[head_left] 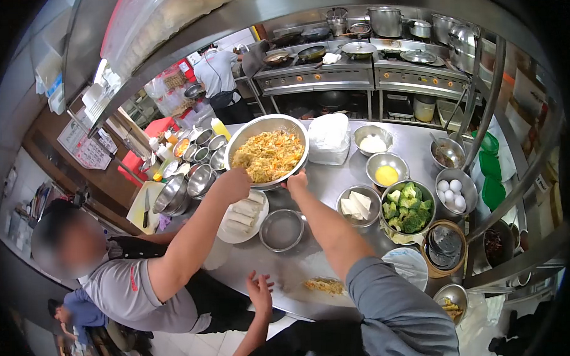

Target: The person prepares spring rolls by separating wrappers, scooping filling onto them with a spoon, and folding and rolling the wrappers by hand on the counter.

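My right hand (pixel 296 180) grips the near right rim of a large metal bowl (pixel 264 124), which holds shredded yellow and orange filling (pixel 271 154). A co-worker's hand (pixel 236 185) reaches to the bowl's near left side; its fingertips are partly hidden. My left hand (pixel 261 293) hangs open by the counter's front edge, fingers apart and holding nothing. To its right, a strip of filling (pixel 325 286) lies on a thin pale wrapper (pixel 313 266). Several white rolls rest on a white plate (pixel 227 235) beneath the co-worker's forearm, beside a metal bowl (pixel 282 231).
Right on the counter are bowls of white blocks (pixel 356 205), broccoli (pixel 409 206), yellow liquid (pixel 386 174) and eggs (pixel 452 194). A knife (pixel 146 208) lies on a board at left. The co-worker (pixel 144 277) stands close by my left. Stoves (pixel 316 81) line the back.
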`<state>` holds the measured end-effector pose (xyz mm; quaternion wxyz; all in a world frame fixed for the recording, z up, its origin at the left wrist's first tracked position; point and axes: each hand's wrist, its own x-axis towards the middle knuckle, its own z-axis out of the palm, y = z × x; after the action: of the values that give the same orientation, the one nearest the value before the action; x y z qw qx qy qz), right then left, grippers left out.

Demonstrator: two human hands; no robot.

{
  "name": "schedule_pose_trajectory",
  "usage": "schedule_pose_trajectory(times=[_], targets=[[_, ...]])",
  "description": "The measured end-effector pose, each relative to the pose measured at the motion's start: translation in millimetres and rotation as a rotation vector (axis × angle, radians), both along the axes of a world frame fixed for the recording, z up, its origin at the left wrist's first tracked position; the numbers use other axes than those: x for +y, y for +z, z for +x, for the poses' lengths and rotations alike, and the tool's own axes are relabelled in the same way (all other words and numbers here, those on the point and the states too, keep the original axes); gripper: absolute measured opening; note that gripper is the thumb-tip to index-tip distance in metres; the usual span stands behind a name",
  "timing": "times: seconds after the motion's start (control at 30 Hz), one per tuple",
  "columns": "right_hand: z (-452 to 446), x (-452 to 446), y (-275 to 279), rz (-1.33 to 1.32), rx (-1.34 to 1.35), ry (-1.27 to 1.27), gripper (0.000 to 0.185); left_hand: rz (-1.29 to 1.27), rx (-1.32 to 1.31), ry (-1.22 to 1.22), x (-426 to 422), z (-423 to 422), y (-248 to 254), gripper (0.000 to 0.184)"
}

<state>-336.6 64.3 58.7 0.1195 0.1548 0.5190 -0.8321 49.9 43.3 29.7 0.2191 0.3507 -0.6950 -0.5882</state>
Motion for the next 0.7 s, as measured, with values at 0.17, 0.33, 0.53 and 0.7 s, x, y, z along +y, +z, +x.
schedule_pose_trajectory(times=[0.17,0.33,0.53,0.7], targets=[[18,-33,22,0.006,0.026,-0.129,0.052,-0.076,-0.019,-0.084,18,16,13,0.043],[21,-65,18,-0.003,-0.096,-0.1,0.073,-0.09,-0.014,-0.084,18,25,12,0.045],[35,-94,18,0.013,-0.137,-0.099,0.083,-0.088,-0.034,-0.077,16,29,11,0.045],[16,-135,-14,0.142,-0.11,-0.155,0.091,-0.122,-0.058,-0.132,20,21,19,0.044]])
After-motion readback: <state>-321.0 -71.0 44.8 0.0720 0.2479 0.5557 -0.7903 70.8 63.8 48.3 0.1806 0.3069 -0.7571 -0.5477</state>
